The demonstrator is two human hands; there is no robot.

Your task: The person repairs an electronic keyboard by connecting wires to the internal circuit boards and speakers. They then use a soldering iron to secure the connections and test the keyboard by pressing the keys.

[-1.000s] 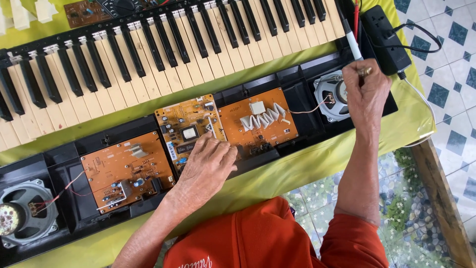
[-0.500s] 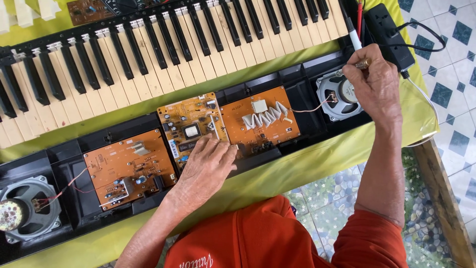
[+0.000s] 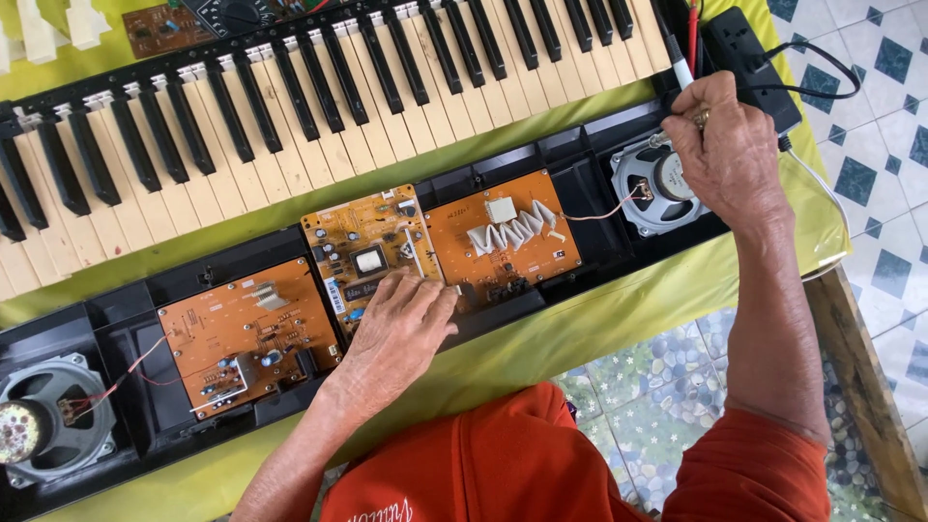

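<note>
Resting flat, fingers spread, the left hand (image 3: 401, 333) presses the middle circuit board (image 3: 372, 256) in the black keyboard casing (image 3: 580, 184). Right hand (image 3: 725, 155) pinches a white-tipped probe (image 3: 677, 63) over the round speaker (image 3: 657, 184) at the casing's right end.

A yellow-green cloth (image 3: 599, 324) covers the counter, whose wooden edge (image 3: 860, 377) shows at lower right. Beyond it, daylight falls on a floor of white and teal diamond tiles (image 3: 884, 126) and pebble-patterned tiles (image 3: 638, 382).
</note>
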